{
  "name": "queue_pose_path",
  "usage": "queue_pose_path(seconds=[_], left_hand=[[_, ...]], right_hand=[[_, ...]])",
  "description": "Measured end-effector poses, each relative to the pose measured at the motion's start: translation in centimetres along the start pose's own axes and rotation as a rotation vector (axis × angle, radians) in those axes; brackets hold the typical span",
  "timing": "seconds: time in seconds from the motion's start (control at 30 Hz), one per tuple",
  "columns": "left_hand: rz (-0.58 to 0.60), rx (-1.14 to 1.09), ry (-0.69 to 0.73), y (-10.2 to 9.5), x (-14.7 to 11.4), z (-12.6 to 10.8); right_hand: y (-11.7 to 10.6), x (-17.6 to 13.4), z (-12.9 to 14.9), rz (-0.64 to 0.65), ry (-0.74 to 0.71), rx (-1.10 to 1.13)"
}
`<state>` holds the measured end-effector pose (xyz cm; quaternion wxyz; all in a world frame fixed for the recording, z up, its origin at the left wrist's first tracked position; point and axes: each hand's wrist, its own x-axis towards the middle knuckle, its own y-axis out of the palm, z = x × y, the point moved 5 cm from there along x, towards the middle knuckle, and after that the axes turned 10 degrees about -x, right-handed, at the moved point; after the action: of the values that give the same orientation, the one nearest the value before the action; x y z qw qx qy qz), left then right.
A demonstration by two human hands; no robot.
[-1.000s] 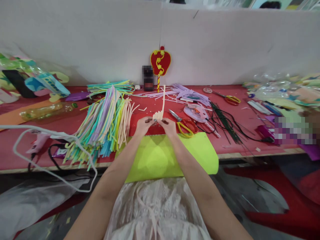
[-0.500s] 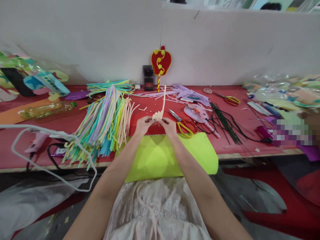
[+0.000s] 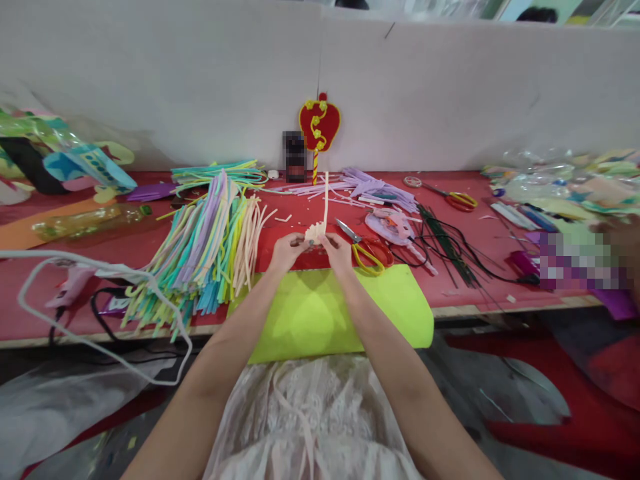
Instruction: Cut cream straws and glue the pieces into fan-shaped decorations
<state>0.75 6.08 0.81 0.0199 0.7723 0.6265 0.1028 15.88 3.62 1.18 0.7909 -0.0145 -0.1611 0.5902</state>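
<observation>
Between my two hands is a cream pipe cleaner (image 3: 326, 200), bent into tight zigzag folds at its lower end, its straight tail pointing up and away. My left hand (image 3: 291, 250) pinches the folded part from the left. On the other side my right hand (image 3: 337, 249) is closed on the same pipe cleaner, near the base of the tail. Scissors with yellow and red handles (image 3: 369, 257) lie just right of my right hand. Under my forearms a bright yellow-green sheet (image 3: 310, 320) hangs over the table's front edge.
A thick bundle of pastel pipe cleaners (image 3: 200, 233) lies to the left, beside a pink glue gun (image 3: 73, 283). Right of the scissors are another pink glue gun (image 3: 397, 225) and dark green stems (image 3: 447, 247). A red apple-shaped ornament (image 3: 320, 125) stands at the wall.
The view has shifted slightly. Both hands keep hold of the folded pipe cleaner, and its tail now stands a little straighter.
</observation>
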Motion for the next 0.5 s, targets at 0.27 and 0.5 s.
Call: queue_pose_path(seconds=[0.27,0.5], left_hand=[[0.03,-0.03,-0.063,0.2,0.05,0.71],[0.049,-0.097,-0.094,0.3,0.02,0.74]], right_hand=[[0.09,-0.08,0.03,0.019,0.009,-0.008],[0.17,-0.12,0.13,0.034,-0.014,-0.012]])
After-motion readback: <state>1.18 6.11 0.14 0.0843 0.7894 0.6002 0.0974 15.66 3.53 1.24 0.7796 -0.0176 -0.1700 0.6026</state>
